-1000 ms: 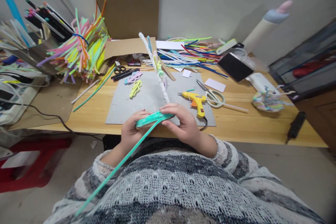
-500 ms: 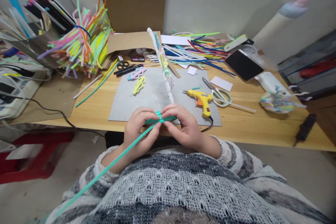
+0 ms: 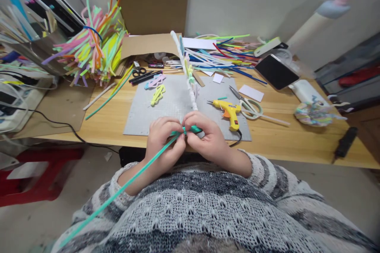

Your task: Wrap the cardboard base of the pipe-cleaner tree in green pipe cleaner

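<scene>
Left hand [image 3: 164, 142] and right hand [image 3: 208, 140] meet just in front of the near edge of the wooden table [image 3: 282, 142], fingertips touching each other, and both are closed in a pinch on the teal pipe cleaner [image 3: 124, 185]. The left hand's fingers curl around the strand, and from there its long free end runs down and to the left, across the striped knit sweater [image 3: 208, 213]. The right hand presses thumb and index finger together on the short teal part that shows between the two hands; how this part is wound I cannot tell. From just above the right hand's fingers a white fuzzy stem [image 3: 191, 91] rises away from the person, tilted a little to the left, with pale yellow and blue pieces wrapped on it higher up. Beyond both hands lies a grey cutting mat [image 3: 148, 114]. Ahead and to the right of the right hand, near it, a yellow glue gun [image 3: 228, 110] lies on the mat, and just past it a pair of scissors [image 3: 251, 108] with pale handles. Further ahead of the left hand are a yellow looped shape [image 3: 157, 95] and a pink and blue shape [image 3: 154, 82]. Well apart, ahead and to the left of the left hand, stands a big bundle of coloured pipe cleaners [image 3: 92, 53].
</scene>
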A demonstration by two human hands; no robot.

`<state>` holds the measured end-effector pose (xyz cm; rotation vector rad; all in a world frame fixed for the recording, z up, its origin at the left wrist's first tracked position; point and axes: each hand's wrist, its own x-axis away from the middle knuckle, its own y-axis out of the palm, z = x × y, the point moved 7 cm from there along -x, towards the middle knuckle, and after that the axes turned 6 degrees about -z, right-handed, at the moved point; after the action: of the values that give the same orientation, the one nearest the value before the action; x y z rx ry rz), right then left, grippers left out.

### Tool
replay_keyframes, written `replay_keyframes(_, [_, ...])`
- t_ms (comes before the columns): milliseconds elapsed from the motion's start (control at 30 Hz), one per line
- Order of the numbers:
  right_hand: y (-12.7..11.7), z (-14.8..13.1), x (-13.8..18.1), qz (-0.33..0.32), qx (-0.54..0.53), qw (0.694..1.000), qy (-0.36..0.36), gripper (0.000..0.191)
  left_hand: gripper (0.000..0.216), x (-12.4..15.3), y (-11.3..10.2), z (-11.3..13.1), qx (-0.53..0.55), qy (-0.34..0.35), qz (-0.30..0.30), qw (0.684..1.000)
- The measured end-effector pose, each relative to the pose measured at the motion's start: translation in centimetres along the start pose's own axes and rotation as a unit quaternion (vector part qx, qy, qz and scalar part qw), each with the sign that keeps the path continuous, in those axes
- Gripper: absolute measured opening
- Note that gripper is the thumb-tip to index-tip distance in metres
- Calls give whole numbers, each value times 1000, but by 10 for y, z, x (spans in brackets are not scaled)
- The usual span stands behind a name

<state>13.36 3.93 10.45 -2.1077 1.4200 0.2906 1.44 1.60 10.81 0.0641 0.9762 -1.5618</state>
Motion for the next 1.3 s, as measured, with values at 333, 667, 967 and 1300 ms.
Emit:
replay_keyframes(333, [-1, -5, 7, -15, 94, 990, -106, 13, 8, -1, 1, 4, -34, 34, -15, 999])
replay_keyframes(667, [-6, -3, 5, 1, 70, 989, -130, 14, 8, -3, 1, 1, -32, 32, -9, 999])
replay_keyframes(967, [-9, -3, 8, 2, 60, 986, -158, 24, 8, -5, 0, -2, -43, 30, 8, 999])
replay_keyframes(1300, [-7, 4, 17, 84, 227, 947, -211, 20, 7, -4, -2, -3, -34, 24, 7, 999])
